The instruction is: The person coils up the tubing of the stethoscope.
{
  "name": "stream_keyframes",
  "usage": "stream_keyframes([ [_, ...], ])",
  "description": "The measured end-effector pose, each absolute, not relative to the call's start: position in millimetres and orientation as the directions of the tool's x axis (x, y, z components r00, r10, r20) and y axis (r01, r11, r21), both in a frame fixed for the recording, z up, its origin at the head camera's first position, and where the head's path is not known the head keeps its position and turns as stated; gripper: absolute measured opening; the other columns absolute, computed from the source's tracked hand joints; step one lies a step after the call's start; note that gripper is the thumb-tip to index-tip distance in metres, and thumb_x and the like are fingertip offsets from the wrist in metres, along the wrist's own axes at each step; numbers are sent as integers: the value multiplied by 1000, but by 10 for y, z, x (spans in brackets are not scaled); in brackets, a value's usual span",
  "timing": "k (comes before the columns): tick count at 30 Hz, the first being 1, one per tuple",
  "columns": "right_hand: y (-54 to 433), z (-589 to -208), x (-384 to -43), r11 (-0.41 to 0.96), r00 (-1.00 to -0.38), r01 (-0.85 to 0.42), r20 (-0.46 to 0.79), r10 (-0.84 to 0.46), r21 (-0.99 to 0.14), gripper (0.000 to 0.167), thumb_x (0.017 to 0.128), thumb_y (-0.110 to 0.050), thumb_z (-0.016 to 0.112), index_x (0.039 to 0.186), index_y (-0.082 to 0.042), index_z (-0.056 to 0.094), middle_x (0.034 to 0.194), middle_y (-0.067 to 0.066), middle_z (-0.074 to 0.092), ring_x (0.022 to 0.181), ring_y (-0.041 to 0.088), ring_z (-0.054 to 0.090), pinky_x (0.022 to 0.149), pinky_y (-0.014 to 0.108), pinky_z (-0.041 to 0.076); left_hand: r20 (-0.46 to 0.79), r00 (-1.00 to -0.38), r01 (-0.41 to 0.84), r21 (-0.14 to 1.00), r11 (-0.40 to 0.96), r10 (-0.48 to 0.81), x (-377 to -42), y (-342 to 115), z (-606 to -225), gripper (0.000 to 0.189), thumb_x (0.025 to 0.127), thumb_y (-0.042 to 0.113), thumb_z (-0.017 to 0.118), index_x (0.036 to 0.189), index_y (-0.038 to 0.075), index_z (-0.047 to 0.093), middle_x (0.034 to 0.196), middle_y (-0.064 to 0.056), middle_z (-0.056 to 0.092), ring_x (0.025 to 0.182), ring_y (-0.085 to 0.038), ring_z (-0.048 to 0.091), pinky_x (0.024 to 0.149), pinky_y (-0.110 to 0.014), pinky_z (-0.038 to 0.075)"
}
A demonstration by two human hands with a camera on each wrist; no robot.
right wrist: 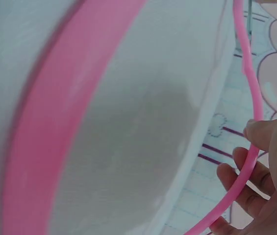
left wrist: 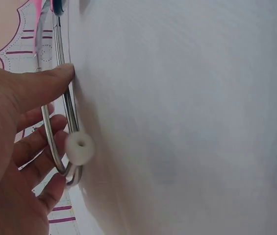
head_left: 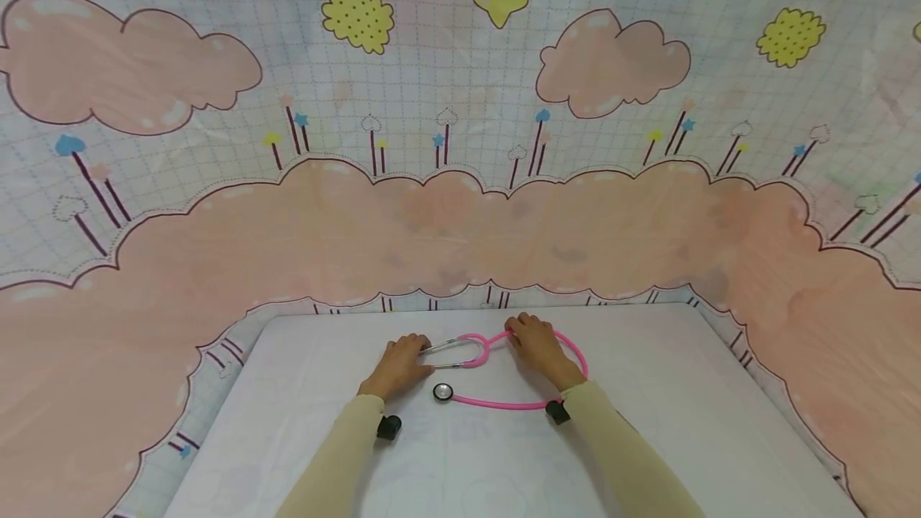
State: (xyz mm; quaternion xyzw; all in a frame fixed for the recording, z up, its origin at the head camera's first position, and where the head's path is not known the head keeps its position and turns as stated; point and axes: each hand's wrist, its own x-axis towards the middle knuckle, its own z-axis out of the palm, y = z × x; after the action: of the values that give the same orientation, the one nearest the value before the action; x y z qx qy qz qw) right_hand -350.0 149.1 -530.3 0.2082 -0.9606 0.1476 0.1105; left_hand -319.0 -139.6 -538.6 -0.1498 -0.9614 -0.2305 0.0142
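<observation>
A pink stethoscope (head_left: 500,405) lies looped on the white table, its round chest piece (head_left: 443,392) near the middle, facing left. At the metal ear tubes, my left hand (head_left: 400,366) holds on, thumb across them and fingers behind in the left wrist view. A pale ear tip (left wrist: 80,148) shows beside those fingers. My right hand (head_left: 540,348) grips the pink tubing just right of where it forks. The right wrist view has that tubing (right wrist: 245,174) running between thumb and fingers, while another stretch of it (right wrist: 55,122) passes close to the camera.
The white tabletop (head_left: 460,470) reaches its far edge just beyond both hands. Behind and at the sides hangs a cloth (head_left: 446,230) printed with clouds and stars. Dark wrist cameras sit at both cuffs.
</observation>
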Motion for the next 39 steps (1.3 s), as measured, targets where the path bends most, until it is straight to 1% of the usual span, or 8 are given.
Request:
stream_keyframes([
  [6,1474,-5220,-3451,870,-894,-415,299,-334,-268,17,93,-16,68,110,-14,65,102,8,62,100,29,59,93,51,48,39,-959,258,521,813,279,-3204,-1404,-5396,36,86,20,76,114,11,56,108,-3,64,102,-21,59,97,-45,47],
  [13,1503,-5208,-3391,862,-873,-437,353,-337,-258,16,92,-14,69,108,-14,65,99,8,62,95,28,60,90,51,49,33,-933,306,598,741,358,-3208,-1432,-5420,40,85,12,76,114,9,49,89,3,63,78,-11,55,77,-33,48],
  [20,1514,-5187,-3335,853,-857,-452,391,-335,-262,15,92,-14,69,106,-15,65,97,6,63,95,28,60,88,51,49,35,-913,348,591,728,407,-3152,-1436,-5402,43,85,9,75,119,9,48,84,3,67,76,-8,61,77,-34,50],
  [24,1512,-5151,-3306,845,-855,-453,405,-323,-284,15,93,-14,68,107,-14,65,97,6,62,95,28,60,88,50,49,73,-902,381,594,708,425,-3111,-1424,-5375,49,86,7,74,128,11,47,81,3,65,72,-8,57,74,-31,48],
  [28,1498,-5096,-3263,832,-847,-470,417,-331,-294,16,93,-15,68,108,-14,64,98,6,61,95,26,60,88,49,49,78,-927,338,597,728,366,-3049,-1382,-5309,54,86,21,77,134,16,52,77,3,61,68,-11,52,68,-30,44],
  [32,1479,-5047,-3209,819,-828,-500,434,-356,-282,15,93,-16,67,108,-14,65,96,5,62,91,25,60,85,47,50,72,-963,254,564,786,260,-2968,-1333,-5243,54,82,37,79,130,19,59,74,4,57,68,-15,48,65,-31,38],
  [34,1471,-5029,-3184,812,-818,-513,444,-365,-279,15,93,-16,68,107,-14,65,94,5,62,89,24,60,84,45,50,95,-966,254,541,802,242,-2940,-1316,-5231,52,82,37,78,127,18,60,72,4,56,68,-14,47,65,-30,37],
  [39,1462,-5000,-3141,796,-805,-534,460,-375,-286,15,93,-14,68,107,-12,66,92,5,61,83,23,58,82,44,50,186,-946,323,526,787,264,-2905,-1300,-5224,41,87,24,76,122,14,58,73,7,62,65,-8,51,65,-28,42],
])
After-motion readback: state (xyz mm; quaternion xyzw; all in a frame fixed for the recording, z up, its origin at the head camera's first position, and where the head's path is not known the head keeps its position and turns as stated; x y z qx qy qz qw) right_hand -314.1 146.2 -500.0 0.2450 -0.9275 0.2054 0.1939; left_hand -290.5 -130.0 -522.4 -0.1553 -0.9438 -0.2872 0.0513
